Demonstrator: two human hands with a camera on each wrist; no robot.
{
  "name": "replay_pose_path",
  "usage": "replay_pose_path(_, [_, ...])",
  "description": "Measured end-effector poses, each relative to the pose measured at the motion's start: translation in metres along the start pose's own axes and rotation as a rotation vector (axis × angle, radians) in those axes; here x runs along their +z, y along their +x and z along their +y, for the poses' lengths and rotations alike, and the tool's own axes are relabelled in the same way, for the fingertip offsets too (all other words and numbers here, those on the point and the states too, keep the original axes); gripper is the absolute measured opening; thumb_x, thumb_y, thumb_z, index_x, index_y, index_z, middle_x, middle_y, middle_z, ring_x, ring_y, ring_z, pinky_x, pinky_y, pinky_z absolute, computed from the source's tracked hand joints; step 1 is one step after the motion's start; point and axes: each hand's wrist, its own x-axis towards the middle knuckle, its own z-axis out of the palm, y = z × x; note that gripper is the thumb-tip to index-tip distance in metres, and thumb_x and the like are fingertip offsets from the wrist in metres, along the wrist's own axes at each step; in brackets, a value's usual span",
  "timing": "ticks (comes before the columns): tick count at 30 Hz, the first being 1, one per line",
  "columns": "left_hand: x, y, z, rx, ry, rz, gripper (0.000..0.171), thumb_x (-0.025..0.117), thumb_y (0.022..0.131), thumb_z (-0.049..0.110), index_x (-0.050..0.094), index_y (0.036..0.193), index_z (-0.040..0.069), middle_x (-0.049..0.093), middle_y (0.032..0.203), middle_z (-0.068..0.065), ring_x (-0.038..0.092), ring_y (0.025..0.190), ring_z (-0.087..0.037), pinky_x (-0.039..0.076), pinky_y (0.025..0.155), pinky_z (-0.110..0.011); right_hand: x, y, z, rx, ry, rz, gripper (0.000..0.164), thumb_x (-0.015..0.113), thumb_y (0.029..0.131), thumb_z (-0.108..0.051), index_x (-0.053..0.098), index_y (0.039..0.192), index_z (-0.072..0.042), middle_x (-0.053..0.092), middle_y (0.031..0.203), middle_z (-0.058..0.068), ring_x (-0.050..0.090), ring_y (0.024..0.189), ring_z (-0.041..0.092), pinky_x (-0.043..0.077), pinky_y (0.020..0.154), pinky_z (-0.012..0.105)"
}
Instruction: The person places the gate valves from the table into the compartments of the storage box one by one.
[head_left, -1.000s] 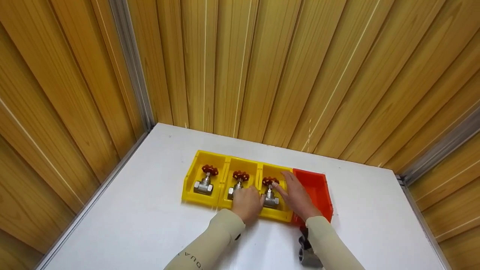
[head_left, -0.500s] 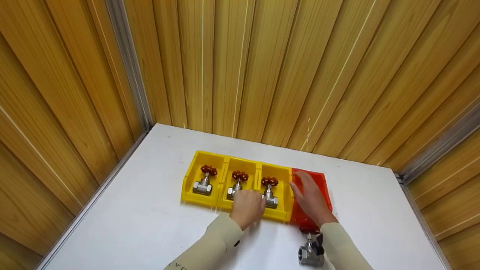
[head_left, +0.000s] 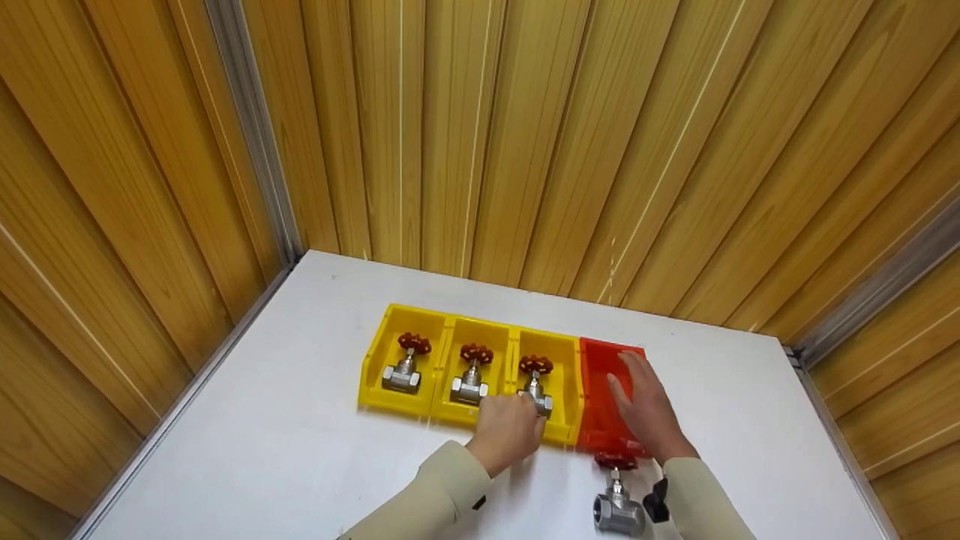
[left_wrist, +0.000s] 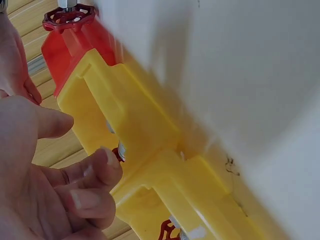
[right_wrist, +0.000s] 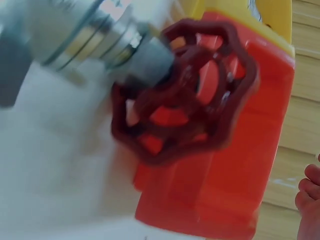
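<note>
My left hand (head_left: 508, 430) hovers at the front of the right-hand yellow bin (head_left: 561, 435), its back toward the head camera. In the left wrist view its fingers (left_wrist: 92, 205) are loosely bent, apart from the thumb, and hold nothing. My right hand (head_left: 651, 409), fingers spread and grasping nothing, is over the right side of the red bin (head_left: 604, 427). Three metal valves with red handwheels sit one per yellow bin: a left valve (head_left: 403, 375), a middle valve (head_left: 470, 388) and a right valve (head_left: 535, 386), the last partly hidden by my left hand.
A fourth valve (head_left: 619, 516) stands on the white table (head_left: 300, 465) in front of the red bin, its handwheel (right_wrist: 220, 115) close to that bin's front. The yellow bins and red bin form one row. Wood-look panels (head_left: 450, 135) rise behind the table.
My right hand has moved right, from above the right-hand yellow bin to the red bin's right side. My left hand has shifted slightly right and toward me, uncovering the middle valve.
</note>
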Motion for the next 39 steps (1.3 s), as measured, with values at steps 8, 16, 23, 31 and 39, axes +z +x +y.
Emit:
replay_pose_path(8, [0.002, -0.004, 0.01, 0.052, -0.035, -0.061, 0.051, 0.051, 0.093, 0.054, 0.066, 0.118, 0.011, 0.045, 0.057, 0.003, 0.036, 0.043, -0.013, 0.027, 0.039, -0.029, -0.003, -0.004, 0.016, 0.068, -0.002, -0.027, 0.062, 0.055, 0.098, -0.03, 0.029, 0.15, -0.007, 0.026, 0.157, 0.016, 0.029, 0.142, 0.039, 0.036, 0.106, 0.054])
replay_pose_path(16, [0.0, -0.007, 0.019, 0.087, -0.097, -0.089, 0.042, 0.053, 0.092, 0.052, 0.062, 0.095, 0.011, 0.054, 0.067, 0.0, 0.048, 0.051, -0.015, 0.035, 0.042, -0.031, -0.005, -0.005, 0.036, 0.149, 0.012, -0.088, 0.07, 0.053, 0.099, -0.034, 0.02, 0.153, -0.005, 0.015, 0.16, 0.019, 0.021, 0.144, 0.043, 0.028, 0.11, 0.059])
replay_pose_path(23, [-0.001, -0.009, 0.026, 0.105, -0.13, -0.124, 0.041, 0.051, 0.093, 0.052, 0.06, 0.091, 0.012, 0.055, 0.073, 0.0, 0.05, 0.054, -0.016, 0.036, 0.044, -0.031, -0.003, -0.008, 0.051, 0.216, 0.05, -0.166, 0.078, 0.05, 0.1, -0.035, 0.004, 0.154, -0.002, 0.008, 0.16, 0.023, 0.013, 0.146, 0.044, 0.017, 0.114, 0.059])
replay_pose_path(31, [0.0, -0.011, 0.031, 0.143, -0.111, -0.136, 0.041, 0.048, 0.095, 0.053, 0.061, 0.09, 0.014, 0.057, 0.073, 0.002, 0.049, 0.054, -0.015, 0.035, 0.044, -0.031, 0.005, -0.014, 0.059, 0.196, 0.177, -0.147, 0.059, 0.048, 0.101, -0.021, 0.018, 0.151, -0.007, 0.041, 0.143, 0.015, 0.046, 0.12, 0.031, 0.035, 0.11, 0.055])
replay_pose_path(39, [0.005, -0.013, 0.033, 0.151, -0.121, -0.099, 0.04, 0.05, 0.094, 0.052, 0.06, 0.084, 0.014, 0.058, 0.07, 0.001, 0.049, 0.05, -0.015, 0.032, 0.041, -0.031, 0.008, -0.017, 0.061, 0.192, 0.173, -0.154, 0.056, 0.038, 0.104, -0.018, 0.013, 0.153, -0.007, 0.043, 0.142, 0.017, 0.048, 0.115, 0.029, 0.035, 0.109, 0.055])
